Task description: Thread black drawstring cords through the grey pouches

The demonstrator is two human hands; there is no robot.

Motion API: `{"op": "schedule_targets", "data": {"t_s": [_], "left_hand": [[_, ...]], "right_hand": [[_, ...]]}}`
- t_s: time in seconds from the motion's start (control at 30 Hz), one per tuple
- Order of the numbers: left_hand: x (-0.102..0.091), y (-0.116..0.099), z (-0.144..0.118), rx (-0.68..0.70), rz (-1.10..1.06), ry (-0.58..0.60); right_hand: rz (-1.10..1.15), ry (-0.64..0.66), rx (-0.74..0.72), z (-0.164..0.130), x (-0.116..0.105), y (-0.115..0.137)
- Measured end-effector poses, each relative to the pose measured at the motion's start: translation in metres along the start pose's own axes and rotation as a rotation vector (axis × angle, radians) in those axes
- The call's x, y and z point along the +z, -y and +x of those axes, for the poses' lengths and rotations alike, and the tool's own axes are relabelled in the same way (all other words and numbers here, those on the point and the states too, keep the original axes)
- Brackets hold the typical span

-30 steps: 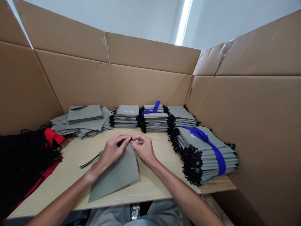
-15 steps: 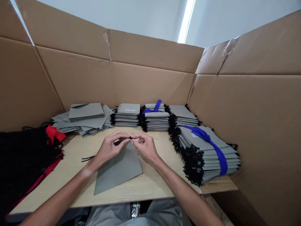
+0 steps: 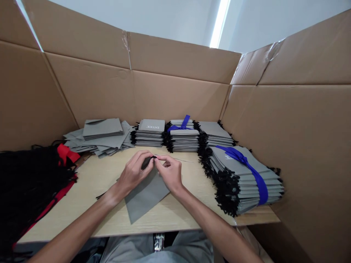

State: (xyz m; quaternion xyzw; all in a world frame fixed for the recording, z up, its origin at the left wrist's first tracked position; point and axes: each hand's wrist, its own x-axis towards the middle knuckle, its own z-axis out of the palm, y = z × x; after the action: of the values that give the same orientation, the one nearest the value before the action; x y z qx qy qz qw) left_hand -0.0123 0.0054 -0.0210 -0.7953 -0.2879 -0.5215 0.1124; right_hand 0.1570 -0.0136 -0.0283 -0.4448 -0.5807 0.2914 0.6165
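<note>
A flat grey paper bag [image 3: 146, 195] lies on the wooden table [image 3: 90, 212] in front of me. My left hand [image 3: 134, 174] rests on its upper part and pinches a black cord [image 3: 153, 157] at the bag's top edge. My right hand [image 3: 170, 171] meets it there, fingertips closed on the same cord. A loose end of black cord [image 3: 101, 195] trails out to the left under my left wrist. A thin metal needle [image 3: 181, 160] lies just beyond my right hand.
Stacks of finished grey bags with black cords line the back: a loose pile [image 3: 101, 137], two neat stacks [image 3: 150, 132] [image 3: 183, 137], and a bundle tied with blue ribbon [image 3: 241, 175] at the right. A black cord heap with red ties [image 3: 30, 182] sits left. Cardboard walls [image 3: 175, 91] enclose the table.
The grey bag has turned and slid right and slightly toward me under my hands. Both hands stayed together at its top edge, still pinching the black cord.
</note>
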Motion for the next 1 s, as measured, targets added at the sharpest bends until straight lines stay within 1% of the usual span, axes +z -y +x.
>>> {"op": "schedule_targets", "data": {"t_s": [0.1, 0.23, 0.3, 0.43, 0.5, 0.6, 0.67, 0.8, 0.83, 0.9, 1.0], "left_hand": [[-0.001, -0.001, 0.000, -0.021, 0.007, -0.008], [-0.005, -0.002, 0.001, -0.085, -0.041, 0.041], [-0.006, -0.003, 0.002, -0.098, -0.068, 0.055], [-0.006, -0.005, 0.004, -0.134, -0.145, 0.036], [-0.004, -0.005, 0.004, -0.185, -0.200, 0.037], [-0.002, -0.001, 0.005, -0.301, -0.307, 0.065], [-0.003, 0.002, 0.006, -0.373, -0.383, 0.124], [-0.008, 0.007, 0.011, -0.491, -0.527, 0.315], [-0.010, 0.008, 0.012, -0.529, -0.560, 0.338], [-0.011, 0.008, 0.012, -0.594, -0.608, 0.328], [-0.010, 0.006, 0.010, -0.623, -0.603, 0.246]], "right_hand": [[0.096, 0.022, 0.070, -0.001, 0.002, 0.004], [0.154, 0.081, 0.107, 0.003, -0.001, 0.005], [0.133, 0.096, 0.111, 0.006, -0.004, 0.004], [0.054, 0.122, 0.071, 0.010, -0.011, 0.004], [0.026, 0.134, 0.048, 0.012, -0.015, 0.005], [0.014, 0.170, 0.043, 0.016, -0.023, 0.007], [0.043, 0.237, 0.079, 0.020, -0.029, 0.007], [0.150, 0.396, 0.161, 0.027, -0.036, 0.008], [0.168, 0.419, 0.178, 0.028, -0.037, 0.007], [0.192, 0.445, 0.212, 0.030, -0.037, 0.007], [0.209, 0.443, 0.216, 0.031, -0.034, 0.004]]}}
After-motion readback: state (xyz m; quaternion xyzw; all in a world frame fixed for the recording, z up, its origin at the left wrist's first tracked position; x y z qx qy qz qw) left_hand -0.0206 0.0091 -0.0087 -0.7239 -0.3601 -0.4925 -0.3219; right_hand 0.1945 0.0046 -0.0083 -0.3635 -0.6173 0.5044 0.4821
